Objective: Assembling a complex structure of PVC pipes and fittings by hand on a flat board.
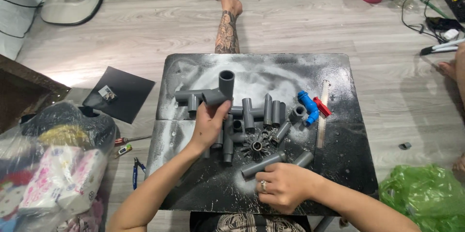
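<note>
At frame centre the left hand (pixel 209 124) fingers clench a grey elbow fitting (pixel 220 89), the right hand (pixel 286 186) below grips a grey pipe (pixel 264 164), loose fittings (pixel 264 113) crowding the black counter (pixel 348 164) between

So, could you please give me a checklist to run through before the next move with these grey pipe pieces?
1. Left hand has a firm hold on the grey plastic elbow fitting: ok, fingers wrap it.
2. Right hand has the short grey plastic pipe: ok, its near end is in the hand.
3. Pipe end lined up with the fitting's socket: not ok, they are well apart.
4. Socket free of debris: cannot tell, its inside is dark.
5. Spare grey fittings within reach on the black metal table: ok.
6. Blue plastic valve with red handle out of the way: ok, off to the right.
</note>
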